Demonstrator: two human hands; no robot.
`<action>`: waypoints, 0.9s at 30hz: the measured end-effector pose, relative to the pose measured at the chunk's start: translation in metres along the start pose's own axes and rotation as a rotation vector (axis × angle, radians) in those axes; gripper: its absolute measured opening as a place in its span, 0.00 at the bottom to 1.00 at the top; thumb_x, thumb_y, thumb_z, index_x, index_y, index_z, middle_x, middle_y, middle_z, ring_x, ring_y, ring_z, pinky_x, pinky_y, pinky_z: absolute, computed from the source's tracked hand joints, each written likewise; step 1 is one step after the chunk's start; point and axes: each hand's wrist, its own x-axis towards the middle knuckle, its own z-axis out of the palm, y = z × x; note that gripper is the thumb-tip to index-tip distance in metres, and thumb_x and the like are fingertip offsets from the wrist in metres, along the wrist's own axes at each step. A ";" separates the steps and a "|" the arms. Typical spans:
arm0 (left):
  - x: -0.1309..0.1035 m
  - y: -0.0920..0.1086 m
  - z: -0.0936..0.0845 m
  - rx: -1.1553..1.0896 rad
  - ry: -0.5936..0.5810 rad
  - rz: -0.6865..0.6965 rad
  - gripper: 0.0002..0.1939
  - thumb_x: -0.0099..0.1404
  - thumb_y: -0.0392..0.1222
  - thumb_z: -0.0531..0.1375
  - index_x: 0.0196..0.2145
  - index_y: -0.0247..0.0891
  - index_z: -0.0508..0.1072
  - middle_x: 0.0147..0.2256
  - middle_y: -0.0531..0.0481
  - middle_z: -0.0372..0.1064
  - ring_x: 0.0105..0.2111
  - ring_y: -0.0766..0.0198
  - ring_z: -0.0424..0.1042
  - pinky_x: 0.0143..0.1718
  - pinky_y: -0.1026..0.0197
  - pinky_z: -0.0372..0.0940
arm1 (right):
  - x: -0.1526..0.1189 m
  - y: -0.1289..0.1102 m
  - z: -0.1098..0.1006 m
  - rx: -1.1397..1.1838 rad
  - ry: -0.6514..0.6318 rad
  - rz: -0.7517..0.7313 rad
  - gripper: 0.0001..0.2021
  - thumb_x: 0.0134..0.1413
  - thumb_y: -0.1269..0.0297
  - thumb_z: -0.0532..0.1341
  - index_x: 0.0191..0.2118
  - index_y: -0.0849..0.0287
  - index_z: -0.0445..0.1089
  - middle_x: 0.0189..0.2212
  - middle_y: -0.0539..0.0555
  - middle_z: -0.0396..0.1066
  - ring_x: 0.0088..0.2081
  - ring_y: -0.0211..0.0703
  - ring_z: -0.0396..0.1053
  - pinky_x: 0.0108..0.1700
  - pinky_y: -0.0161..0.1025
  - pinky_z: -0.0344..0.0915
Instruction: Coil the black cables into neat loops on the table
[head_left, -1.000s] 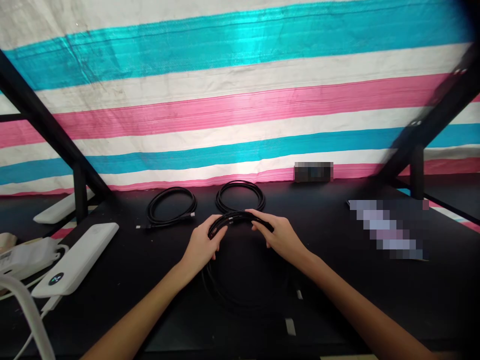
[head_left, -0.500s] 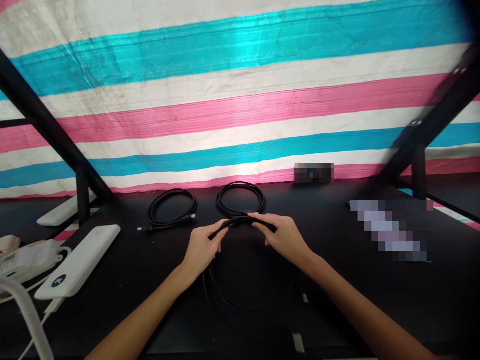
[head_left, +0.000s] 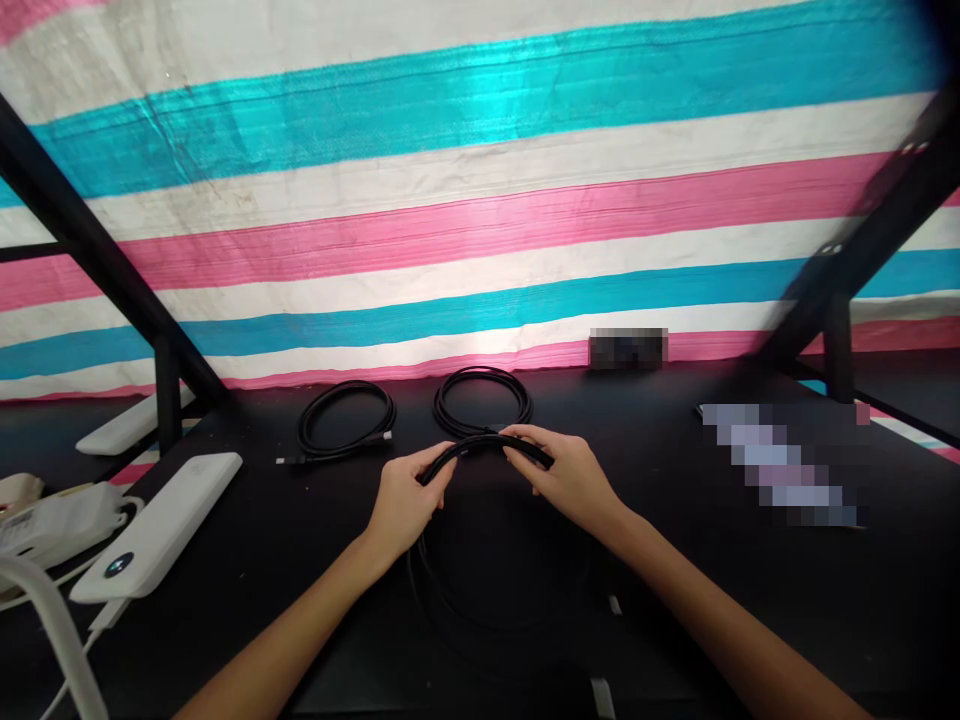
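Observation:
Both hands grip the top of a coiled black cable (head_left: 480, 441) whose loops hang down between my forearms, faint against the dark table. My left hand (head_left: 409, 490) pinches the bundle on its left side, thumb and fingers closed. On the right side, my right hand (head_left: 566, 466) holds the same strands the same way. Low on the right, a metal plug end (head_left: 615, 604) and a second, larger plug end (head_left: 602, 697) show. Just beyond my hands lies one coiled black cable (head_left: 484, 400); another coiled cable (head_left: 346, 420) with light plug tips rests to its left.
On the left are a white power bank (head_left: 161, 525) with a cable plugged in, a white adapter (head_left: 71, 520) and a curved white tube (head_left: 60, 635). A blurred flat item (head_left: 780, 465) lies right, a small dark box (head_left: 628, 350) behind. Black slanted frame bars (head_left: 112, 260) stand at both sides.
The strands between my hands look gathered more tightly into one smooth arc. My hands have hardly moved, and the plug ends at lower right have shifted slightly.

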 end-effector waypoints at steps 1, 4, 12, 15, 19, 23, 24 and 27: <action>0.000 0.001 0.000 -0.005 0.004 0.000 0.20 0.60 0.47 0.56 0.47 0.35 0.73 0.14 0.57 0.59 0.13 0.73 0.57 0.15 0.70 0.54 | 0.000 0.000 0.000 -0.002 -0.001 0.007 0.11 0.53 0.59 0.57 0.42 0.52 0.71 0.32 0.49 0.75 0.28 0.41 0.72 0.31 0.35 0.64; 0.000 0.004 0.000 -0.019 0.020 -0.008 0.20 0.60 0.46 0.56 0.46 0.34 0.74 0.14 0.57 0.59 0.13 0.73 0.57 0.15 0.69 0.54 | 0.000 0.000 -0.001 -0.025 -0.018 0.024 0.12 0.55 0.54 0.55 0.38 0.53 0.71 0.27 0.49 0.74 0.27 0.41 0.70 0.29 0.35 0.61; 0.000 0.003 -0.001 -0.069 -0.012 -0.021 0.21 0.59 0.44 0.56 0.47 0.28 0.72 0.14 0.57 0.60 0.12 0.72 0.57 0.14 0.68 0.54 | 0.001 -0.003 -0.001 -0.064 -0.053 0.056 0.13 0.55 0.53 0.54 0.35 0.53 0.70 0.21 0.48 0.69 0.24 0.39 0.66 0.28 0.34 0.55; 0.002 0.003 -0.003 -0.197 -0.060 -0.062 0.24 0.59 0.45 0.55 0.49 0.25 0.69 0.13 0.57 0.59 0.11 0.72 0.55 0.13 0.68 0.53 | 0.001 -0.004 -0.001 -0.081 -0.030 0.098 0.13 0.53 0.51 0.56 0.29 0.54 0.69 0.19 0.47 0.66 0.23 0.39 0.64 0.26 0.34 0.54; 0.003 0.007 -0.005 -0.394 -0.108 -0.119 0.25 0.59 0.47 0.54 0.48 0.24 0.68 0.12 0.58 0.59 0.10 0.72 0.56 0.12 0.69 0.51 | 0.002 -0.003 0.002 0.264 -0.099 0.237 0.15 0.52 0.50 0.57 0.25 0.56 0.63 0.16 0.44 0.60 0.16 0.33 0.59 0.20 0.32 0.53; 0.003 0.007 -0.004 -0.497 -0.190 -0.159 0.21 0.60 0.48 0.52 0.47 0.32 0.66 0.13 0.59 0.59 0.10 0.72 0.56 0.11 0.70 0.48 | 0.005 0.000 0.006 0.786 -0.141 0.408 0.18 0.49 0.49 0.59 0.24 0.57 0.56 0.13 0.40 0.52 0.11 0.28 0.49 0.14 0.29 0.50; 0.003 0.007 -0.003 -0.492 -0.189 -0.149 0.19 0.60 0.47 0.53 0.46 0.33 0.66 0.13 0.59 0.59 0.10 0.72 0.56 0.12 0.71 0.48 | 0.006 0.000 0.006 0.883 -0.121 0.442 0.18 0.48 0.50 0.61 0.23 0.57 0.55 0.13 0.39 0.51 0.11 0.27 0.47 0.14 0.28 0.50; 0.003 0.006 -0.002 -0.450 -0.164 -0.117 0.16 0.59 0.48 0.55 0.41 0.35 0.65 0.14 0.60 0.59 0.12 0.73 0.56 0.14 0.71 0.53 | 0.009 -0.001 0.004 1.105 -0.064 0.526 0.20 0.45 0.53 0.64 0.22 0.58 0.54 0.13 0.39 0.49 0.12 0.25 0.43 0.13 0.26 0.48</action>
